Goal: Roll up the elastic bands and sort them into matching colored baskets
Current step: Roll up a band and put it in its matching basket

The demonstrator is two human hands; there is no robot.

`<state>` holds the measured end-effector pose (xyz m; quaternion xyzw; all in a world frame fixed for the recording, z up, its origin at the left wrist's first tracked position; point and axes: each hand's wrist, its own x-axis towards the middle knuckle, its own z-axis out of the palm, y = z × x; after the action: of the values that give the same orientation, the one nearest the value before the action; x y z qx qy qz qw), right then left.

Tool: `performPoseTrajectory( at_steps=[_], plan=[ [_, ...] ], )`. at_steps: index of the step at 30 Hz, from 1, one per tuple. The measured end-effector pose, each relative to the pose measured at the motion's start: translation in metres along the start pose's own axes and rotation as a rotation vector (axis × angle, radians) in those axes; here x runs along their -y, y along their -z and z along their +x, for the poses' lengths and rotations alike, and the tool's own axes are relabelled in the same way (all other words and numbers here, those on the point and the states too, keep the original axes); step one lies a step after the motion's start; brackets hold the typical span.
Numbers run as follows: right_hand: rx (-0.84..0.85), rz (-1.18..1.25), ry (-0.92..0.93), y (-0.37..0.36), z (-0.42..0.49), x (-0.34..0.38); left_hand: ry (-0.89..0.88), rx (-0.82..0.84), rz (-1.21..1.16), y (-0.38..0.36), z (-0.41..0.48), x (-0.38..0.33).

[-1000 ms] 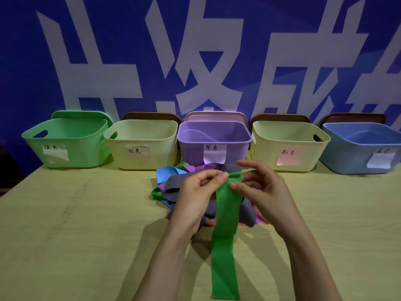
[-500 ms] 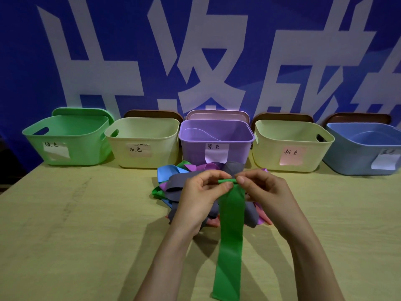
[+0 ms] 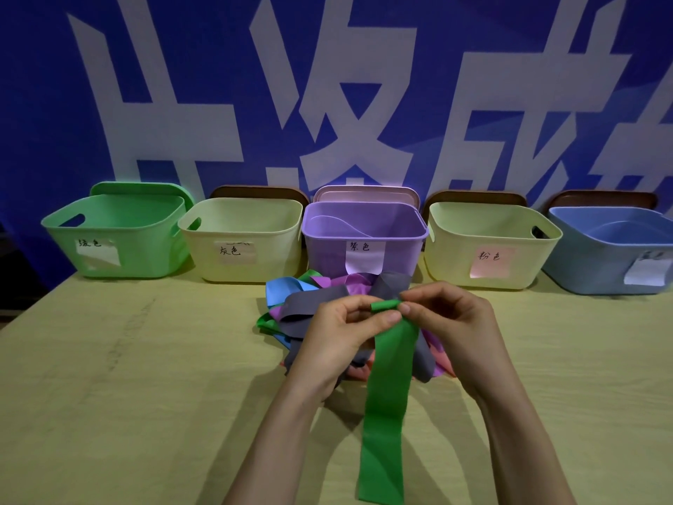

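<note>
A green elastic band (image 3: 389, 388) hangs from my two hands, its top end wound into a small tight roll. My left hand (image 3: 338, 333) pinches the roll's left side and my right hand (image 3: 451, 322) pinches its right side. Behind my hands lies a pile of bands (image 3: 302, 304) in grey, blue, purple, pink and green. Along the back stand a green basket (image 3: 120, 231), a cream basket labelled grey (image 3: 244, 238), a purple basket (image 3: 364, 231), a cream basket with a pink label (image 3: 488, 242) and a blue basket (image 3: 612, 249).
The yellow-green table (image 3: 127, 377) runs to a left edge near the green basket. Lids lean behind the baskets against a blue banner wall (image 3: 327, 85) with large white characters.
The flat top end of the green band has been turned over into a small roll between my fingers. Its free tail has risen slightly along the table.
</note>
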<state>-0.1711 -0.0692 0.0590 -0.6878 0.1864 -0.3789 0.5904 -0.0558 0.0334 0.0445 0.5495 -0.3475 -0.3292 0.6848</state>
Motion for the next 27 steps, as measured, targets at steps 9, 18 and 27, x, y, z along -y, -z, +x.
performPoseTrajectory(
  at_steps=[9,18,27],
  plan=[
    [0.036,-0.013,0.001,-0.0011,-0.0017,-0.0006,-0.009,-0.096,-0.061,-0.0018,0.002,0.0014],
    [0.083,0.0,-0.085,0.0049,-0.001,-0.0023,-0.113,-0.176,-0.03,-0.0057,0.0007,0.0033],
    [0.087,-0.026,-0.071,0.0037,-0.0051,-0.0031,-0.092,-0.099,-0.021,-0.006,-0.0013,0.0003]
  ],
)
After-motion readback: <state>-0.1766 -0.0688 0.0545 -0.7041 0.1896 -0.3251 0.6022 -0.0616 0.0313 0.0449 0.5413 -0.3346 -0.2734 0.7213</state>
